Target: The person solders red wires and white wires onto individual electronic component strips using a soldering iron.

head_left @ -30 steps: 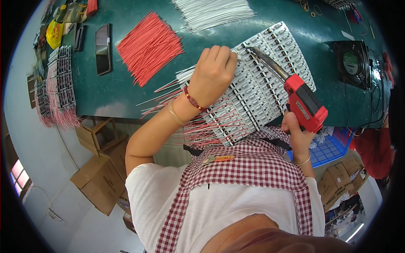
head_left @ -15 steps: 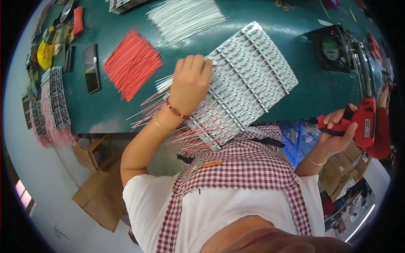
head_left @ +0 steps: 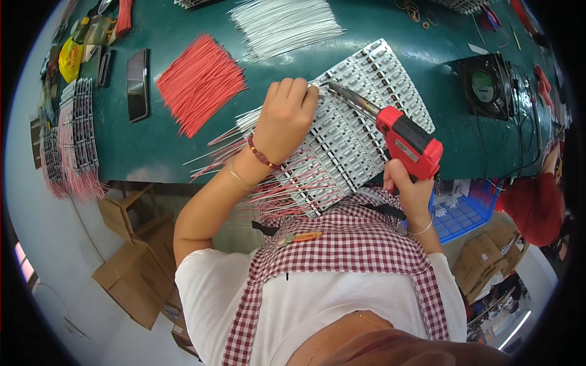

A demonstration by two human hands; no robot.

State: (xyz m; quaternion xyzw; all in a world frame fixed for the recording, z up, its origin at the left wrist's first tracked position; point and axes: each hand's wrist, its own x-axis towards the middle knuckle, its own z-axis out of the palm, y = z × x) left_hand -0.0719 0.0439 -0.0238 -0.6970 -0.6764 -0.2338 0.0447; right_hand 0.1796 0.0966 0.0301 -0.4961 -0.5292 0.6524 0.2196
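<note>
A panel of grey-white small parts in dark-railed rows (head_left: 360,110) lies slanted across the table's front edge. Red and white wires (head_left: 299,189) stick out along its lower left side. My left hand (head_left: 285,113) is closed at the panel's upper left edge, fingertips pinched, with white wires (head_left: 247,119) coming out from under the palm; the pinched ends are hidden. In my right hand (head_left: 412,189) is a red and black soldering gun (head_left: 410,143), gripped by its handle. Its metal tip (head_left: 332,85) points left over the panel, close to my left fingertips.
A pile of red wires (head_left: 201,85) and a pile of white wires (head_left: 287,27) lie beyond my left hand. A phone (head_left: 138,85) and wired panels (head_left: 79,134) are at left. A black fan (head_left: 485,85) stands right, a blue crate (head_left: 467,213) below, another person's red sleeve (head_left: 531,207) beyond.
My right hand has brought the soldering gun from the far right, pointing upward, to over the panel, its tip beside my left fingers. My left hand stays at the panel's edge.
</note>
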